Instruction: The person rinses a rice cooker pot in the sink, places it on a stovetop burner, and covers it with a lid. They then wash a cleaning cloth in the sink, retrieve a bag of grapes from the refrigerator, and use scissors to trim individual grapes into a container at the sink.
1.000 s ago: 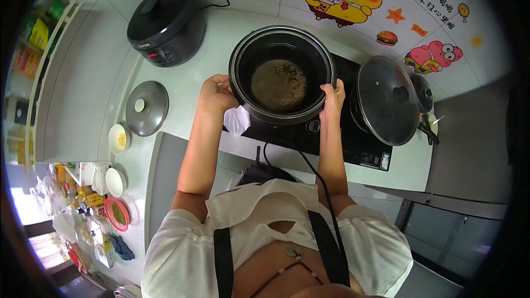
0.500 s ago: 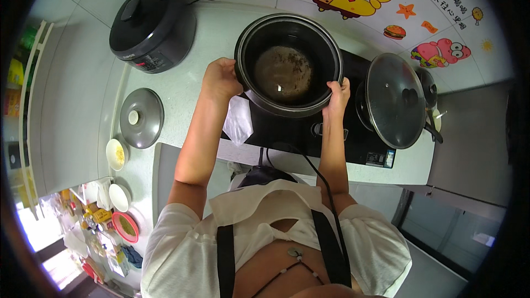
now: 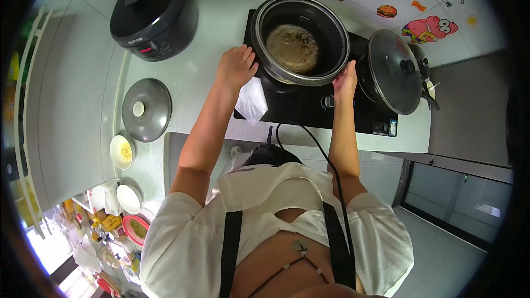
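Observation:
A dark cooking pot (image 3: pixel 317 19) with a grey inner wall sits over the left part of the black cooktop (image 3: pixel 298 102). Its inside bottom holds shallow, cloudy brownish liquid with dark bits. Beside the pot's left wall is my left hand (image 3: pixel 237 67), its fingers stretched and apart, holding nothing. My right hand (image 3: pixel 345 81) is at the pot's lower right side, with fingers against the wall below the rim; part of them is hidden by the pot. Close to my left hand lies a white crumpled cloth or sheet (image 3: pixel 252 102) at the cooktop's left edge.
Right of the pot stands a wok with a glass lid (image 3: pixel 393 72). A black electric cooker (image 3: pixel 152 16) is at the back left. Along the left counter are a grey lid (image 3: pixel 146 110), a bowl with yellow bits (image 3: pixel 122 152), a white bowl (image 3: pixel 129 199) and a red basin (image 3: pixel 136 229).
The pot has gone from being held up in both hands to sitting on the cooktop, farther away and slightly right. My left hand has let go of it.

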`<state>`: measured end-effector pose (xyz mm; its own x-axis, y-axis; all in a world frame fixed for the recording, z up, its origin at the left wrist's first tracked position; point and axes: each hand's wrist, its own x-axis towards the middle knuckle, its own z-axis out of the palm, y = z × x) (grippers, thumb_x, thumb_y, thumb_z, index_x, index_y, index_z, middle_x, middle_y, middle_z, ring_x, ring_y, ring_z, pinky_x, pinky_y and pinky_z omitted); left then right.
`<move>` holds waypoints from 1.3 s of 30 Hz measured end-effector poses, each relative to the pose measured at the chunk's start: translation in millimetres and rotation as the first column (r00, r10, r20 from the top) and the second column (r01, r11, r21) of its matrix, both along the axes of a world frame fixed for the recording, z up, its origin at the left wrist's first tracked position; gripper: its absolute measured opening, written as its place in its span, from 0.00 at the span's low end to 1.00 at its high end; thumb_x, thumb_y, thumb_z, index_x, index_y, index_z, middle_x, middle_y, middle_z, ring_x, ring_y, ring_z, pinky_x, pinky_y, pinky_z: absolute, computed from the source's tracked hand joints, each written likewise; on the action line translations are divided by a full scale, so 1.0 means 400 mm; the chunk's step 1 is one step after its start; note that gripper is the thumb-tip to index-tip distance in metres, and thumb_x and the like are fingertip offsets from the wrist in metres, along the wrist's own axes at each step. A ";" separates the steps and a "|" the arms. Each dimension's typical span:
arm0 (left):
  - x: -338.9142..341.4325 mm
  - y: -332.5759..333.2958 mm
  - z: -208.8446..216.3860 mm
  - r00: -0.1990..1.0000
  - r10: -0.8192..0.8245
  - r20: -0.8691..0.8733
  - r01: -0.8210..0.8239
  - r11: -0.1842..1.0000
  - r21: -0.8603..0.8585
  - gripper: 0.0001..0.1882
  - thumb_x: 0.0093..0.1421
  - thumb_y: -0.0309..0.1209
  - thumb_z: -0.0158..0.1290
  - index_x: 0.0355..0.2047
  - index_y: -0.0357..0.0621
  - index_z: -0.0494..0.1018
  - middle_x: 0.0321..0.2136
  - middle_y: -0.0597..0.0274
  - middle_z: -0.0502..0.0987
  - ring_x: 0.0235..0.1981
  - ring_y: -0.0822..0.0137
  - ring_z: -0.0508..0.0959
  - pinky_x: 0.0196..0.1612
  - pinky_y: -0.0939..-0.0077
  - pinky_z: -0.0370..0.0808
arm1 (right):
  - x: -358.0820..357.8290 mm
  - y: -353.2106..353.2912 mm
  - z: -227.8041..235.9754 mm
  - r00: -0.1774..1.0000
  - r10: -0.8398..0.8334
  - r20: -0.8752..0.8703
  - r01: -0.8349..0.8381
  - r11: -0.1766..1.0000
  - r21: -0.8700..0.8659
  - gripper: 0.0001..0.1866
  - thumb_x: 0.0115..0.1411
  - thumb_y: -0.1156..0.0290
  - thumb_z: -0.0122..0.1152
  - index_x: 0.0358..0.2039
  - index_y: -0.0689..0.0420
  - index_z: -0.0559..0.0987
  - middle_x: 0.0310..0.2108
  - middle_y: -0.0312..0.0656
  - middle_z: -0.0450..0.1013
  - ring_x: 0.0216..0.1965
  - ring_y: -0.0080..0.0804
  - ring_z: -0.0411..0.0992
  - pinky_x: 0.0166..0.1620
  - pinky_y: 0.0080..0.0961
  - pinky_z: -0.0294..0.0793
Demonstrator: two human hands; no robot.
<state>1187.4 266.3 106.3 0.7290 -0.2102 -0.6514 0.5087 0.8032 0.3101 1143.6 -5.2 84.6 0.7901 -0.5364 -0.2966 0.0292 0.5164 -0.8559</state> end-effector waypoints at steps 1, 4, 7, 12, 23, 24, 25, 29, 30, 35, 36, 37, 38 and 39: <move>-0.023 0.025 -0.049 0.998 -0.009 0.060 0.012 0.998 -0.054 0.21 0.56 0.31 0.37 0.51 0.42 0.57 0.53 0.62 0.59 0.56 0.67 0.55 0.56 0.67 0.50 | -0.022 0.004 -0.023 1.000 0.005 -0.022 -0.006 1.000 -0.016 0.16 0.58 0.52 0.44 0.29 0.51 0.69 0.20 0.27 0.65 0.20 0.17 0.62 0.21 0.13 0.59; -0.118 0.105 -0.148 0.987 0.100 -0.122 -0.104 0.994 -0.027 0.19 0.56 0.28 0.36 0.49 0.43 0.59 0.48 0.62 0.63 0.51 0.66 0.60 0.54 0.67 0.55 | -0.103 0.029 -0.118 0.995 0.027 -0.093 -0.035 0.996 -0.085 0.12 0.59 0.56 0.44 0.28 0.50 0.69 0.16 0.28 0.63 0.14 0.14 0.58 0.16 0.11 0.56; -0.220 0.178 -0.220 0.930 0.220 -0.295 -0.224 0.974 0.022 0.17 0.55 0.26 0.35 0.46 0.43 0.62 0.43 0.62 0.67 0.46 0.65 0.66 0.51 0.68 0.60 | -0.157 0.095 -0.180 0.948 0.183 -0.261 -0.230 0.959 -0.163 0.09 0.57 0.63 0.46 0.26 0.51 0.72 0.16 0.28 0.63 0.14 0.14 0.58 0.16 0.11 0.56; -0.327 0.255 -0.263 0.868 0.304 -0.392 -0.337 0.941 -0.017 0.11 0.53 0.22 0.37 0.35 0.43 0.67 0.30 0.63 0.71 0.33 0.67 0.71 0.43 0.67 0.68 | -0.161 0.228 -0.201 0.665 0.543 -0.513 -0.747 0.501 -0.437 0.05 0.53 0.70 0.50 0.27 0.57 0.73 0.16 0.32 0.66 0.16 0.17 0.62 0.18 0.15 0.62; -0.527 0.442 -0.223 0.838 0.473 -0.271 -0.500 0.865 -0.035 0.15 0.52 0.21 0.37 0.42 0.43 0.64 0.32 0.63 0.69 0.34 0.66 0.70 0.43 0.70 0.68 | -0.134 0.421 -0.168 0.655 0.059 -0.753 -0.683 -0.378 -0.624 0.12 0.43 0.63 0.54 0.28 0.54 0.73 0.28 0.46 0.73 0.33 0.43 0.72 0.35 0.36 0.71; -0.547 0.462 -0.220 0.825 0.496 -0.269 -0.519 0.854 -0.017 0.16 0.52 0.21 0.37 0.42 0.43 0.64 0.31 0.63 0.69 0.34 0.66 0.70 0.43 0.70 0.68 | -0.128 0.428 -0.167 0.652 0.024 -0.757 -0.686 -0.405 -0.604 0.12 0.43 0.63 0.54 0.28 0.54 0.73 0.28 0.46 0.73 0.33 0.43 0.72 0.35 0.36 0.71; -0.569 0.481 -0.216 0.818 0.512 -0.262 -0.528 0.849 0.010 0.16 0.52 0.22 0.37 0.42 0.43 0.64 0.31 0.63 0.70 0.33 0.66 0.70 0.43 0.70 0.68 | -0.119 0.437 -0.160 0.639 0.005 -0.769 -0.696 -0.422 -0.581 0.12 0.44 0.63 0.54 0.29 0.54 0.74 0.29 0.46 0.73 0.34 0.43 0.72 0.36 0.36 0.71; -0.628 0.550 -0.237 0.789 0.572 -0.224 -0.589 0.808 -0.013 0.15 0.53 0.22 0.37 0.42 0.43 0.64 0.30 0.63 0.70 0.32 0.66 0.70 0.42 0.70 0.68 | -0.101 0.465 -0.112 0.666 0.035 -0.745 -0.665 -0.425 -0.614 0.12 0.44 0.60 0.56 0.27 0.53 0.74 0.29 0.43 0.73 0.34 0.41 0.71 0.34 0.35 0.71; -0.636 0.565 -0.250 0.782 0.586 -0.212 -0.607 0.793 -0.047 0.15 0.53 0.22 0.37 0.41 0.43 0.64 0.30 0.63 0.70 0.32 0.67 0.70 0.42 0.70 0.68 | -0.100 0.484 -0.089 0.678 0.063 -0.732 -0.642 -0.434 -0.632 0.12 0.44 0.60 0.56 0.26 0.53 0.74 0.29 0.43 0.73 0.33 0.41 0.71 0.33 0.35 0.70; -0.666 0.601 -0.236 0.723 0.656 -0.217 -0.678 0.734 -0.044 0.14 0.53 0.23 0.37 0.41 0.44 0.64 0.30 0.62 0.69 0.31 0.67 0.70 0.41 0.70 0.69 | -0.079 0.641 -0.061 0.678 0.462 -0.572 -0.456 -0.346 -0.820 0.08 0.48 0.62 0.52 0.25 0.50 0.75 0.23 0.41 0.73 0.28 0.40 0.72 0.30 0.35 0.69; -0.674 0.606 -0.234 0.703 0.679 -0.211 -0.700 0.713 -0.034 0.14 0.54 0.23 0.37 0.40 0.44 0.64 0.30 0.62 0.69 0.31 0.67 0.70 0.41 0.70 0.69 | -0.068 0.686 -0.070 0.638 0.549 -0.540 -0.426 -0.333 -0.841 0.08 0.48 0.62 0.52 0.25 0.50 0.75 0.23 0.41 0.73 0.27 0.40 0.72 0.30 0.35 0.69; -0.681 0.612 -0.231 0.683 0.700 -0.206 -0.719 0.694 -0.024 0.14 0.54 0.23 0.37 0.40 0.44 0.64 0.30 0.62 0.69 0.31 0.67 0.70 0.41 0.70 0.69 | -0.065 0.741 -0.061 0.593 0.597 -0.541 -0.403 -0.361 -0.841 0.08 0.49 0.62 0.52 0.25 0.51 0.75 0.23 0.42 0.73 0.27 0.40 0.71 0.30 0.35 0.69; -0.692 0.619 -0.231 0.665 0.719 -0.202 -0.735 0.678 -0.011 0.13 0.54 0.23 0.37 0.40 0.44 0.64 0.30 0.62 0.69 0.32 0.66 0.70 0.41 0.70 0.69 | -0.057 0.794 -0.069 0.545 0.653 -0.525 -0.375 -0.371 -0.850 0.08 0.49 0.62 0.52 0.25 0.51 0.75 0.23 0.42 0.73 0.28 0.40 0.71 0.30 0.34 0.69; -0.702 0.628 -0.236 0.641 0.742 -0.195 -0.758 0.652 -0.011 0.14 0.54 0.23 0.37 0.41 0.43 0.64 0.31 0.62 0.69 0.32 0.66 0.70 0.41 0.70 0.69 | -0.047 0.846 -0.077 0.493 0.706 -0.509 -0.347 -0.377 -0.859 0.07 0.48 0.63 0.53 0.25 0.52 0.74 0.23 0.42 0.72 0.28 0.39 0.71 0.31 0.34 0.69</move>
